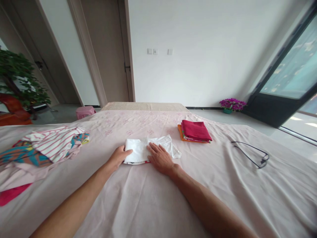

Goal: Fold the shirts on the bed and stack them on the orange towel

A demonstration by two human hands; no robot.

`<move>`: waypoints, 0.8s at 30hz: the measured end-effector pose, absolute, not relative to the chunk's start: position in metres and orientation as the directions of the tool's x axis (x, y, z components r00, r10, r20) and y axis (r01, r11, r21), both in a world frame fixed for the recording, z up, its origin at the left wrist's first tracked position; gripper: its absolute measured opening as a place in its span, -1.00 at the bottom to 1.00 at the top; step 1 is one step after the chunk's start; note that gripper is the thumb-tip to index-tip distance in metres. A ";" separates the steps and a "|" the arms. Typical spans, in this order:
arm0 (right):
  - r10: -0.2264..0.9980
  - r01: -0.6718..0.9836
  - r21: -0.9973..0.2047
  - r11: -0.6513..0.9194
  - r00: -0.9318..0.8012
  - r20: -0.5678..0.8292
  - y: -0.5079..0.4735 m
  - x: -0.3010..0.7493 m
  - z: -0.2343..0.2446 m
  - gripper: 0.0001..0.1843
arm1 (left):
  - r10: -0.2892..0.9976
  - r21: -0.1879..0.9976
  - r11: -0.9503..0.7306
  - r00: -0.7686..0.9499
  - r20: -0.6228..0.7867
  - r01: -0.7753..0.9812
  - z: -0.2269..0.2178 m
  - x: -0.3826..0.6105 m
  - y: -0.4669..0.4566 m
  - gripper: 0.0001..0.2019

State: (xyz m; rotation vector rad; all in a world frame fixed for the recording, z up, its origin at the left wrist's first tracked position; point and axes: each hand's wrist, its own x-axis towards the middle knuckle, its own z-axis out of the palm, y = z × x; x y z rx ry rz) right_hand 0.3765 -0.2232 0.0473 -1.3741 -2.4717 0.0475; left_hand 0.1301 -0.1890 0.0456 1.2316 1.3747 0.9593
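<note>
A white garment [138, 150], partly folded into a long strip, lies in front of me on the pale pink bedsheet [138, 198]. Dark and red print shows along its near edge. My left hand [119, 156] grips its left end, thumb on top and fingers mostly hidden beneath or behind the edge. My right hand [160, 158] lies flat on the middle of the cloth, fingers stretched out. To the right of that hand, the garment's right end is loose and wrinkled. A neat stack of folded clothes [196, 131], dark red on top and orange below, sits beyond it on the right.
A loose heap of clothes [53, 144], with a striped piece on top, spreads over the left side. Black-framed eyeglasses [264, 160] rest on the sheet at the right. Beyond stand a pink stool [85, 112], purple flowers [232, 104] and a closed door [106, 49].
</note>
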 end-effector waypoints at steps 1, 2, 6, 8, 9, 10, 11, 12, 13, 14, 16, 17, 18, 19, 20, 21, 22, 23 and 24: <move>0.844 0.832 -0.186 0.523 -0.475 0.247 -0.224 0.377 0.047 -0.42 | 0.984 0.976 0.166 0.042 -0.173 0.141 0.048 0.132 -0.191 -0.46; 0.850 0.837 -0.191 0.512 -0.462 0.252 -0.225 0.377 0.047 -0.41 | 0.984 0.980 0.168 0.047 -0.174 0.109 0.050 0.133 -0.193 -0.46; 0.792 0.772 -0.200 0.603 -0.549 0.268 -0.232 0.377 0.050 -0.37 | 0.982 0.983 0.185 0.038 -0.184 -0.017 0.062 0.121 -0.205 -0.46; 0.747 0.711 -0.230 0.664 -0.620 0.240 -0.237 0.375 0.053 -0.36 | 0.978 0.976 0.206 0.046 -0.204 -0.065 0.071 0.110 -0.213 -0.43; 0.735 0.689 -0.256 0.679 -0.639 0.227 -0.239 0.373 0.055 -0.36 | 0.976 0.974 0.215 0.053 -0.212 -0.074 0.076 0.105 -0.216 -0.42; 0.731 0.673 -0.286 0.682 -0.645 0.224 -0.240 0.370 0.058 -0.37 | 0.975 0.973 0.218 0.060 -0.214 -0.071 0.081 0.101 -0.219 -0.41; 0.734 0.662 -0.321 0.678 -0.638 0.233 -0.241 0.368 0.061 -0.38 | 0.976 0.975 0.214 0.064 -0.210 -0.063 0.086 0.097 -0.221 -0.40; 0.739 0.648 -0.361 0.671 -0.627 0.247 -0.241 0.366 0.065 -0.40 | 0.978 0.978 0.202 0.063 -0.199 -0.052 0.092 0.095 -0.223 -0.39; 0.745 0.629 -0.408 0.661 -0.611 0.266 -0.241 0.365 0.069 -0.42 | 0.982 0.982 0.184 0.060 -0.181 -0.041 0.097 0.093 -0.223 -0.39; 0.758 0.607 -0.463 0.646 -0.585 0.289 -0.239 0.364 0.073 -0.44 | 0.985 0.986 0.164 0.055 -0.163 -0.029 0.102 0.093 -0.223 -0.38; 0.799 0.546 -0.597 0.587 -0.512 0.317 -0.236 0.364 0.078 -0.46 | 0.991 0.992 0.128 0.040 -0.128 0.000 0.112 0.096 -0.222 -0.38; 0.826 0.500 -0.678 0.539 -0.472 0.308 -0.234 0.363 0.079 -0.46 | 0.993 0.993 0.114 0.038 -0.114 0.017 0.116 0.099 -0.221 -0.38; 0.855 0.441 -0.760 0.477 -0.434 0.284 -0.232 0.363 0.078 -0.47 | 0.994 0.994 0.102 0.041 -0.103 0.033 0.120 0.103 -0.220 -0.39; 0.880 0.371 -0.836 0.404 -0.407 0.245 -0.231 0.361 0.077 -0.47 | 0.995 0.995 0.091 0.046 -0.093 0.049 0.123 0.107 -0.219 -0.39; 0.895 0.294 -0.898 0.326 -0.402 0.194 -0.230 0.359 0.075 -0.47 | 0.995 0.995 0.080 0.052 -0.083 0.063 0.126 0.111 -0.218 -0.40; 0.897 0.217 -0.944 0.248 -0.419 0.139 -0.229 0.357 0.072 -0.47 | 0.995 0.995 0.070 0.059 -0.074 0.077 0.128 0.116 -0.217 -0.40; 0.891 0.147 -0.974 0.170 -0.445 0.088 -0.229 0.355 0.069 -0.47 | 0.996 0.994 0.060 0.064 -0.066 0.089 0.130 0.122 -0.217 -0.40; 0.880 0.088 -0.992 0.096 -0.473 0.043 -0.228 0.353 0.066 -0.48 | 0.996 0.994 0.050 0.067 -0.057 0.101 0.131 0.128 -0.217 -0.40; 0.871 0.040 -0.999 0.026 -0.491 0.004 -0.227 0.351 0.064 -0.49 | 0.996 0.993 0.039 0.071 -0.048 0.112 0.132 0.134 -0.217 -0.40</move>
